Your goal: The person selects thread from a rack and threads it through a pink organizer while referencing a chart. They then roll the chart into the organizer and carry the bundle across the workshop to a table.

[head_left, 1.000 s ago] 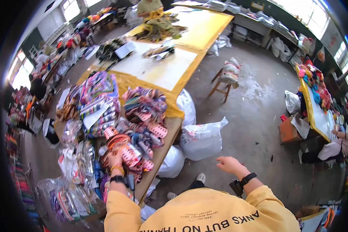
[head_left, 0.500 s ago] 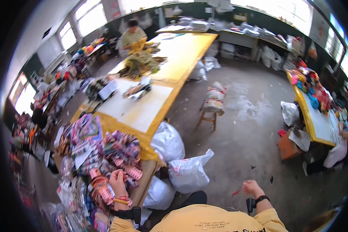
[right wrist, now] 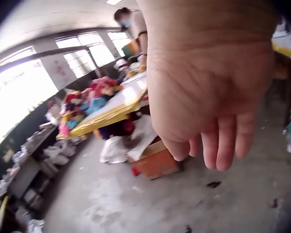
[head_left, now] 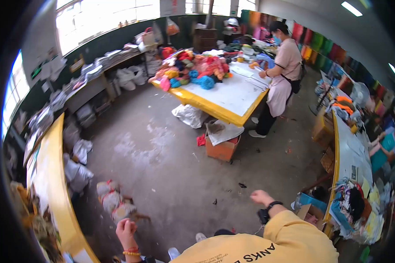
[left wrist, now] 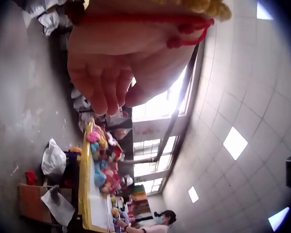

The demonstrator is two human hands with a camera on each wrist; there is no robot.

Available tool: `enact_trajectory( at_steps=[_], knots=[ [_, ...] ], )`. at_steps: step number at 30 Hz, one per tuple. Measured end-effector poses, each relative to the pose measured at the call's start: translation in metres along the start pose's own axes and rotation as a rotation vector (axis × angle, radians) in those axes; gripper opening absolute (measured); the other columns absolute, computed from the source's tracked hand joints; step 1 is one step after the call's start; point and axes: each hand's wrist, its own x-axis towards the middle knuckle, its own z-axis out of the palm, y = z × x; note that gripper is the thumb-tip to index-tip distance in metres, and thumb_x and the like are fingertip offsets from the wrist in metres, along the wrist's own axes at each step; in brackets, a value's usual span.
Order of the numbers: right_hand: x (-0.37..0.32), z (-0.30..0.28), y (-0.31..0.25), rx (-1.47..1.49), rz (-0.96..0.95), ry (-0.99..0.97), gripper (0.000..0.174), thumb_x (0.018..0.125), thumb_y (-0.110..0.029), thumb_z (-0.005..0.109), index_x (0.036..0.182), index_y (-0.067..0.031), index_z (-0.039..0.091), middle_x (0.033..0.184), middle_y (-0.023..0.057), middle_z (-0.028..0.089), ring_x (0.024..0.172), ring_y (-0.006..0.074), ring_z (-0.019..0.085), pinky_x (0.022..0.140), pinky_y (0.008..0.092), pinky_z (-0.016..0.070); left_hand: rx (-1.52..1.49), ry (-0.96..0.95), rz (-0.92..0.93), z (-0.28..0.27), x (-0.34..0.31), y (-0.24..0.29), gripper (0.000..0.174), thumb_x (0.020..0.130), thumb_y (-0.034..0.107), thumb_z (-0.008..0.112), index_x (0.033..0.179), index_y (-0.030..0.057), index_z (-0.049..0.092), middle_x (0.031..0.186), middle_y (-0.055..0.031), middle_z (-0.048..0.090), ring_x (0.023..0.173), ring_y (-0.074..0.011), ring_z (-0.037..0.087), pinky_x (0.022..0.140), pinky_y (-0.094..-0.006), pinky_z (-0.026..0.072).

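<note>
Concrete floor [head_left: 171, 162] lay under you; your left hand [head_left: 126, 230] was curled into an empty fist near the padded stool [head_left: 113, 202]; your right hand [head_left: 261, 197] hung loose, fingers relaxed, holding nothing; to turn well there, I judged, you needed to step wide of that stool's legs.

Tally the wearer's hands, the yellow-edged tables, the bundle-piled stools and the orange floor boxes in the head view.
Hands: 2 (left hand, right hand, both empty)
Yellow-edged tables: 3 (left table, middle table, right table)
Bundle-piled stools: 1 (stool)
Orange boxes: 1 (orange box)
Total: 7
</note>
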Motion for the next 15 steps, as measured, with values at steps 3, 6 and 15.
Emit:
enact_trajectory(
  at_steps=[3, 6, 15],
  knots=[
    [0.012, -0.014, 0.1, 0.097, 0.259, 0.151, 0.023, 0.076, -0.024, 0.058, 0.078, -0.0027, 0.065, 0.061, 0.0077, 0.061, 0.05, 0.0163, 0.057, 0.048, 0.0313, 0.0457, 0.072, -0.277, 0.05, 0.094, 0.109, 0.033, 0.01, 0.086, 0.012, 0.055, 0.089, 0.0033, 0.058, 0.07, -0.0029, 0.058, 0.058, -0.0088, 0.055, 0.056, -0.0203, 0.0457],
    [-0.001, -0.016, 0.095, 0.226, 0.673, 0.083, 0.019, 0.074, -0.02, 0.058, 0.071, -0.0019, 0.063, 0.056, 0.0088, 0.061, 0.044, 0.0184, 0.057, 0.044, 0.0307, 0.0456, 0.146, -0.403, 0.092, 0.172, 0.235, 0.048, 0.009, 0.086, 0.012, 0.055, 0.088, 0.0037, 0.058, 0.068, -0.0031, 0.057, 0.057, -0.0089, 0.055, 0.055, -0.0205, 0.0451],
    [0.35, -0.021, -0.187, -0.098, 0.127, -0.129, 0.026, 0.074, -0.023, 0.052, 0.083, -0.0012, 0.063, 0.089, 0.0187, 0.063, 0.08, 0.0324, 0.061, 0.068, 0.0417, 0.0486, 0.075, 0.067, -0.321, 0.099, 0.527, -0.071, 0.009, 0.083, 0.017, 0.055, 0.083, 0.0079, 0.054, 0.061, -0.0015, 0.05, 0.042, -0.0098, 0.041, 0.036, -0.0217, 0.0331]
  ],
)
